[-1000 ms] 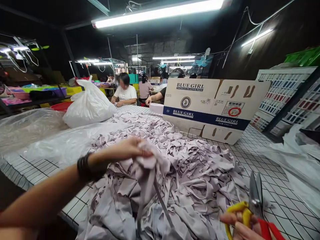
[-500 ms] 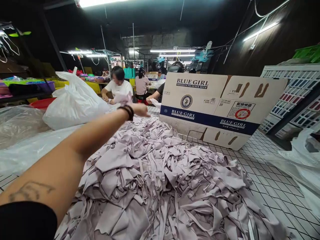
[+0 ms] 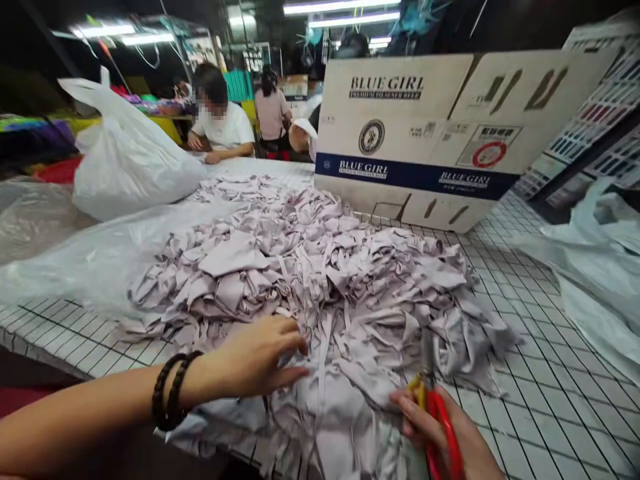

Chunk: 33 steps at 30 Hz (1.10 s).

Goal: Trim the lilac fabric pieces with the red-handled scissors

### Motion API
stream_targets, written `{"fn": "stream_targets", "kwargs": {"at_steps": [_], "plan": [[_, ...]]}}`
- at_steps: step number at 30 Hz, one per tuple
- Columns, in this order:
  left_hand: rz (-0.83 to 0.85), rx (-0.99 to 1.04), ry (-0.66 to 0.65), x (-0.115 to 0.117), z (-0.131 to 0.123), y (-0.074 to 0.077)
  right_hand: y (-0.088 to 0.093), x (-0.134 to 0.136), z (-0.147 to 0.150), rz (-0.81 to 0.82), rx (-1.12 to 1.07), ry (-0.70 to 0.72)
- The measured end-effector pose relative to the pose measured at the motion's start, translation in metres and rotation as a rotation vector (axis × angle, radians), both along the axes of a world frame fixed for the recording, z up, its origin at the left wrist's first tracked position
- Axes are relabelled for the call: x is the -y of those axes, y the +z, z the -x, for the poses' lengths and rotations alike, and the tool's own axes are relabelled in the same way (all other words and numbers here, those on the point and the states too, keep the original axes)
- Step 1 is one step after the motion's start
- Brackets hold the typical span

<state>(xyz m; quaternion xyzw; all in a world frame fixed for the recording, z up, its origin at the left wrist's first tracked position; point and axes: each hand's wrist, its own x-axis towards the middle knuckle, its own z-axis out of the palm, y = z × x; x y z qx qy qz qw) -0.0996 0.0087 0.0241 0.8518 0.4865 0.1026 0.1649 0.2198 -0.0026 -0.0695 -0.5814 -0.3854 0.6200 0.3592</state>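
A large heap of pale mauve fabric pieces with thin straps [image 3: 235, 250] spreads across the table in front of me. My left hand [image 3: 255, 353], with dark beaded bracelets [image 3: 173, 393] on its wrist, hovers over the near side of the heap. Its fingers curve down and stand apart from the thumb, with nothing visible between them. At lower right, my right hand [image 3: 425, 427] is closed on red-handled scissors [image 3: 453, 433], whose blurred blades point away from me. Its fingertips are near the fabric's edge; I cannot tell whether they touch it.
An upright beer carton [image 3: 400, 143] stands behind the heap. Stuffed white plastic bags [image 3: 130, 160] and clear plastic [image 3: 100, 267] lie at left, more white plastic [image 3: 600, 267] at right. The table [image 3: 525, 320] has a black grid. Other people [image 3: 225, 127] sit beyond it.
My left hand has come back from the far side of the heap, where it was outstretched beside a piece of fabric. My right hand with scissors has come into view. The view has tilted downward.
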Motion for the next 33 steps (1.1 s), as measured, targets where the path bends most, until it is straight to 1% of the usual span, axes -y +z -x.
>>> {"fn": "stream_targets", "kwargs": {"at_steps": [1,3,5,7,8,10,12,13,15,18,20,21,22,24,26,27,28,30,31,32,33], "plan": [[0.077,0.008,-0.026,0.014,-0.009,-0.010,0.001,0.001,0.008,-0.012,0.014,-0.008],[0.173,-0.002,-0.012,0.033,-0.025,-0.032,0.002,0.003,0.021,-0.025,0.069,0.043],[0.210,-0.016,0.048,0.043,-0.036,-0.050,0.001,0.005,0.028,-0.061,0.151,0.112],[0.214,0.034,0.119,0.047,-0.041,-0.058,0.000,0.008,0.026,-0.111,0.252,0.131],[0.200,0.080,0.156,0.050,-0.042,-0.059,-0.001,0.009,0.024,-0.127,0.303,0.121],[0.130,0.169,0.245,0.055,-0.043,-0.054,-0.002,0.013,0.018,-0.145,0.377,0.075],[0.061,0.214,0.344,0.059,-0.046,-0.048,-0.001,0.016,0.015,-0.145,0.402,0.048],[0.051,0.214,0.390,0.059,-0.049,-0.047,0.000,0.018,0.016,-0.147,0.403,0.047],[0.105,0.173,0.438,0.057,-0.057,-0.048,0.001,0.023,0.023,-0.151,0.400,0.054],[0.219,0.052,0.478,0.045,-0.068,-0.055,0.000,0.030,0.043,-0.164,0.444,0.037],[0.254,0.012,0.495,0.036,-0.069,-0.057,-0.002,0.034,0.056,-0.186,0.481,0.014],[0.266,0.025,0.492,0.033,-0.066,-0.056,-0.003,0.035,0.060,-0.199,0.487,0.006],[0.286,0.070,0.478,0.031,-0.062,-0.054,-0.004,0.036,0.062,-0.210,0.479,0.001],[0.338,0.238,0.467,0.029,-0.048,-0.050,-0.003,0.034,0.059,-0.222,0.428,-0.013],[0.375,0.429,0.525,0.028,-0.031,-0.046,0.005,0.031,0.046,-0.237,0.359,-0.040],[0.359,0.483,0.581,0.028,-0.023,-0.045,0.012,0.029,0.037,-0.249,0.323,-0.069],[0.293,0.490,0.651,0.028,-0.017,-0.044,0.020,0.026,0.028,-0.262,0.282,-0.109],[0.035,0.436,0.775,0.028,-0.014,-0.042,0.041,0.022,0.009,-0.280,0.170,-0.236],[-0.110,0.410,0.798,0.029,-0.018,-0.042,0.051,0.019,0.002,-0.287,0.115,-0.296],[-0.226,0.405,0.780,0.030,-0.025,-0.041,0.061,0.018,-0.005,-0.300,0.075,-0.351],[-0.283,0.422,0.709,0.032,-0.035,-0.041,0.069,0.016,-0.009,-0.317,0.049,-0.394]]}}
